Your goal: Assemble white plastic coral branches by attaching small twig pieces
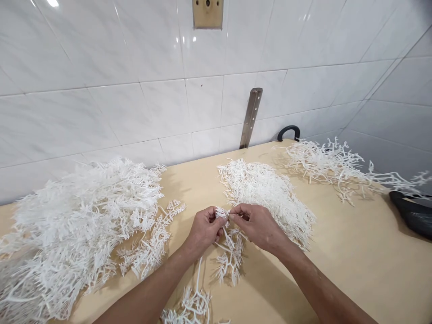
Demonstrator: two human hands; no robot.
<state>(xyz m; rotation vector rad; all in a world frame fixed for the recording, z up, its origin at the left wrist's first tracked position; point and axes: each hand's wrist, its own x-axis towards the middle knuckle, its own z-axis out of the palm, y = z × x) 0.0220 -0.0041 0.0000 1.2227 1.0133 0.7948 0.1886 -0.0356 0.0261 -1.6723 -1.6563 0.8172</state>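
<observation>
Bright, cool, fairly even light, source out of frame. Glare hotspot top left on the glossy wall tiles (118,112), smaller glints top center. Soft shadow off my right forearm (300,265) on the tabletop (340,238). Left white plastic sprig pile (84,211) near washed out, smeary bottom left. Top right corner darker. Wide-lens stretch at edges. Sprig in my fingers (222,212) reasonably sharp.

Observed bare at left hand (205,227), right hand (262,227) and both forearms (151,284); tapering toward narrower wrists (282,246). Possibly short-nailed, but too small to confirm.
</observation>
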